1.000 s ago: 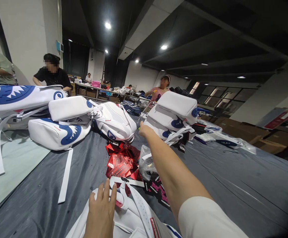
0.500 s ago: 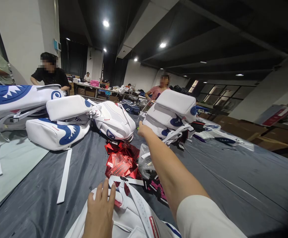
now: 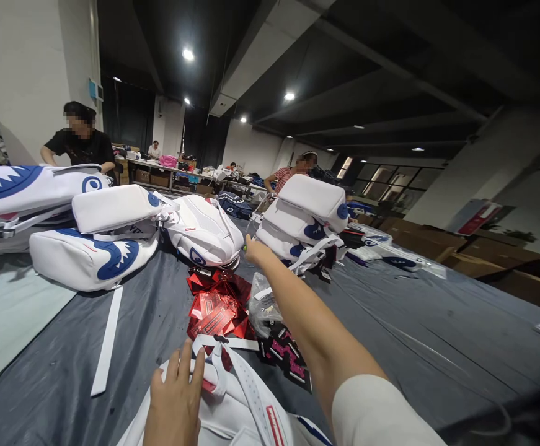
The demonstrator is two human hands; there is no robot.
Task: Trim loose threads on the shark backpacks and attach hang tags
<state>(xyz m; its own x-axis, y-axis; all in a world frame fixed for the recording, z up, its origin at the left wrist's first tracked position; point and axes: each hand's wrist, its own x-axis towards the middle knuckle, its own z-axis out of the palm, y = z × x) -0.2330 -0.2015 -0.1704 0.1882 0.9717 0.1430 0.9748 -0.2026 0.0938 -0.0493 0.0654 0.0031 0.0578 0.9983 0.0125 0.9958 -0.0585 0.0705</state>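
Observation:
My left hand (image 3: pixel 175 390) lies on a white backpack (image 3: pixel 232 406) close in front of me, its fingers stretched out near the top handle and a white strap. Reaching far forward, my right hand (image 3: pixel 255 251) is closed beside a stack of white backpacks (image 3: pixel 314 201). A small yellow-green item (image 3: pixel 245 248) shows at its fingertips, too small to name. Left of that hand rests another white backpack (image 3: pixel 204 229) with a blue eye patch. Shiny red tags (image 3: pixel 216 303) lie in a heap between my hands, next to a clear plastic bag (image 3: pixel 263 303) and black-and-pink tags (image 3: pixel 286 353).
More white backpacks with blue shark-mouth patches (image 3: pixel 95 257) are piled at the left. A loose white strap (image 3: pixel 106 341) lies on the dark table cover (image 3: pixel 390 347). Across the table are a person in black (image 3: pixel 81 145) and one in striped red (image 3: pixel 286 176). Cardboard boxes (image 3: pixel 418 241) stand at right.
The view has swung slightly to the right, so the things appear further left. My right hand stays stretched out by the stack, and my left hand stays on the near backpack.

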